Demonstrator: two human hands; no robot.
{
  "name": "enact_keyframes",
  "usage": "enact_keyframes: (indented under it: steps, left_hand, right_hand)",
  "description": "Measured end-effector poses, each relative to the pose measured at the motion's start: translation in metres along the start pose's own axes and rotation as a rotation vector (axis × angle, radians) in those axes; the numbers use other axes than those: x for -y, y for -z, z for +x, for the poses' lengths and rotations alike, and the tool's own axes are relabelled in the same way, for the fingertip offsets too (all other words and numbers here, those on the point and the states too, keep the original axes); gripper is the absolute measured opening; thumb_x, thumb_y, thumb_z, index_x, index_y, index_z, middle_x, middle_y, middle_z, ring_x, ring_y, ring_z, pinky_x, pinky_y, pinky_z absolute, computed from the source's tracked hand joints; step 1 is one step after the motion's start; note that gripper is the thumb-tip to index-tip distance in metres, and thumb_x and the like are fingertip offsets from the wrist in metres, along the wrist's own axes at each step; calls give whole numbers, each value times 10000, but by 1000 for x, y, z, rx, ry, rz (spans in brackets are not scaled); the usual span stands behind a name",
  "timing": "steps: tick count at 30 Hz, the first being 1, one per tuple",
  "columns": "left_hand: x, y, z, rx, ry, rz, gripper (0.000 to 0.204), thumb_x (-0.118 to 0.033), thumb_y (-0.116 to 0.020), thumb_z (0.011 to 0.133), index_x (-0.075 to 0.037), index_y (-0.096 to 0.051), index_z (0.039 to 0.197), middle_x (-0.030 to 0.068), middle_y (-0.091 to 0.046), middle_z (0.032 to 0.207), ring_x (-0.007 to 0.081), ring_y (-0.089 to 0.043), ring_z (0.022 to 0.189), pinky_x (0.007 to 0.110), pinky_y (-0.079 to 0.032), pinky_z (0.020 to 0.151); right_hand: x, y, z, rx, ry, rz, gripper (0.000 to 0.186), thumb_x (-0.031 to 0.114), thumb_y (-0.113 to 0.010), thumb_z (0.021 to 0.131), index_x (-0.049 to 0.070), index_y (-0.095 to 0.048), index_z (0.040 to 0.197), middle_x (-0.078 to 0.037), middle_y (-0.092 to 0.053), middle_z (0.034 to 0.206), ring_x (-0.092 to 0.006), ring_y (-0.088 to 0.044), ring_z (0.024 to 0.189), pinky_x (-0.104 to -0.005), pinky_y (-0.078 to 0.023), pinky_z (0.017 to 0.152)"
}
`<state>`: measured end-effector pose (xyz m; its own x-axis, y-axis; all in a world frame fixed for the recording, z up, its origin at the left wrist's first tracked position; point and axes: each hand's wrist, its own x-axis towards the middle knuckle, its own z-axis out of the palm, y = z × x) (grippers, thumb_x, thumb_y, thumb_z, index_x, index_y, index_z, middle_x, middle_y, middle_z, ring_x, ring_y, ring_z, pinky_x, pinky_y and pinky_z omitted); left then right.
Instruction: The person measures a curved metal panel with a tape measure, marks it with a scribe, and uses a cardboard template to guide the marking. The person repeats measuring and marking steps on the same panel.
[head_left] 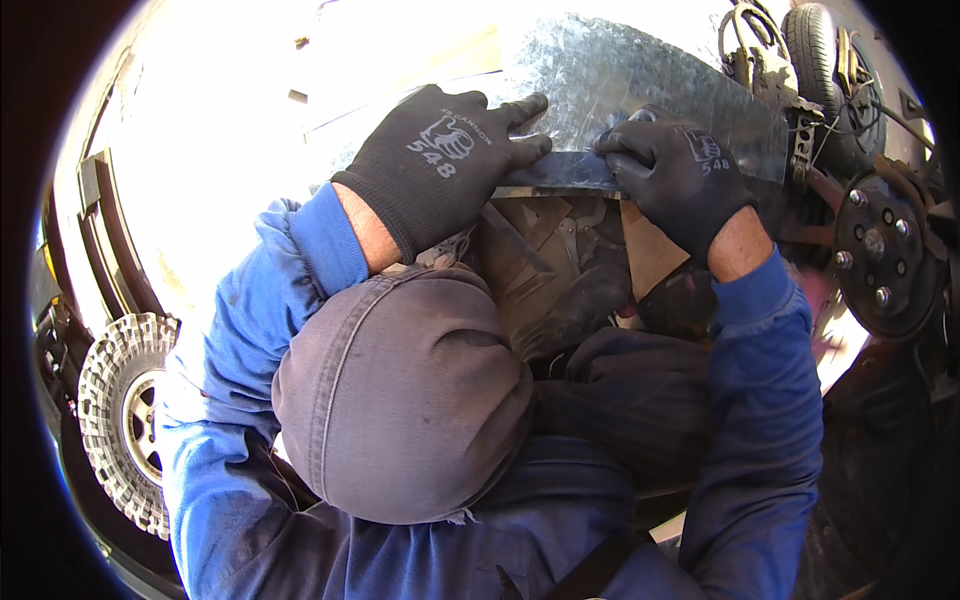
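Observation:
A galvanized metal sheet point(600, 85) with a mottled grey surface lies in front of me. A darker bluish strip point(565, 171) runs along its near edge; I cannot tell whether it is a bent lip or a separate piece. My left hand point(450, 150), in a black work glove, rests at the sheet's left side, fingers stretched out and spread toward the strip. Gloved the same way, my right hand point(680, 165) is at the strip's right end, its fingers curled into a pinch. What lies between those fingertips is hidden.
Beneath the sheet's near edge are brown cardboard-like pieces point(650, 250) and tools, partly in shadow. A wheel hub point(880, 250) with studs stands at right, a tyre point(812, 45) behind it. An off-road wheel point(128, 425) is at left. My bent knee point(400, 400) is close below my hands.

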<state>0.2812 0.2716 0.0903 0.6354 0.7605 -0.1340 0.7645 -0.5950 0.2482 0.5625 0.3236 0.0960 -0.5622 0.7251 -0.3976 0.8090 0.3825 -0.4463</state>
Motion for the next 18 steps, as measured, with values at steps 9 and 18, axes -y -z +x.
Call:
enact_keyframes:
  steps: [9,18]
  left_hand:
    - [1,-1,0,-30,-14,22,312,-273,-655,1066,-227,-800,1338,37,-698,1546,266,-767,1158,436,-593,957]
    - [-3,-1,2,-15,-26,47,472,-175,-783,934,-260,-788,1398,8,-659,1605,266,-778,1069,426,-634,892]
  right_hand:
    - [23,14,7,-57,106,-363,242,178,-743,970,165,-811,1202,-146,-803,1131,-370,-770,1114,-487,-609,987]
    - [35,54,79,-285,82,-727,317,215,-710,979,95,-790,1262,-184,-793,1248,-327,-777,1176,-455,-622,962]
